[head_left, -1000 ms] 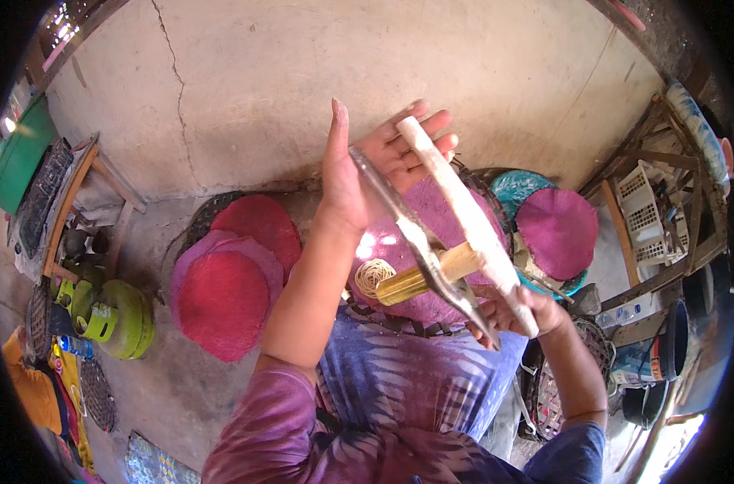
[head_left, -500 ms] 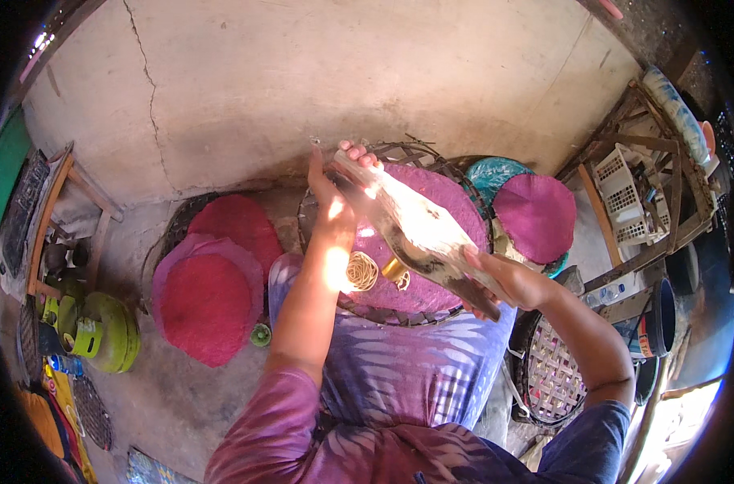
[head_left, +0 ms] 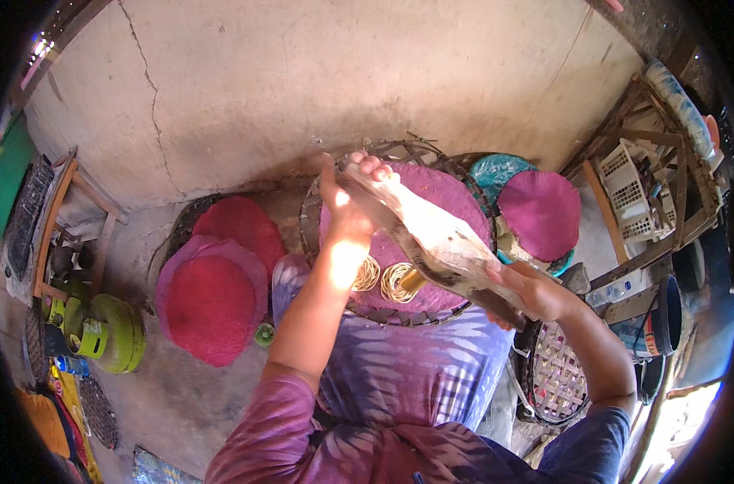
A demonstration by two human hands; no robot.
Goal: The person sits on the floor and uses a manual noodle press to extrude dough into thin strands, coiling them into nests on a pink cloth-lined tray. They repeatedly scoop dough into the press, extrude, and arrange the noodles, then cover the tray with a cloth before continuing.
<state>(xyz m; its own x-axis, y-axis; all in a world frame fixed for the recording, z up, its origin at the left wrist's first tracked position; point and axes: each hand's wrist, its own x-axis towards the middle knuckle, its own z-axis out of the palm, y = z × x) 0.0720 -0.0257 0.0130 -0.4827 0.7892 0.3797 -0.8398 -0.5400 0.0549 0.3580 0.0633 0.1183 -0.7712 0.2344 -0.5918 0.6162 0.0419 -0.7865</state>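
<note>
My left hand is wrapped round the upper end of a long two-bar press tool, pale and floury with a darker lower bar. My right hand grips its lower right end. The tool is held diagonally over a round woven tray lined with pink-purple material. Two coiled nests of thin pale strands lie on the lining beneath the tool. A yellow cylinder, partly hidden under the bars, sits over or beside the right-hand coil; I cannot tell whether it touches it.
Stacked red and pink round pieces lie at left, near green gas cylinders and a wooden stool. At right are a teal basin with a magenta round, a wooden rack with white baskets, and a woven basket. A cracked wall stands ahead.
The tool has come down from its raised, separated position, its bars now closer together. My left hand has closed from open fingers onto it. A second coil now shows on the tray.
</note>
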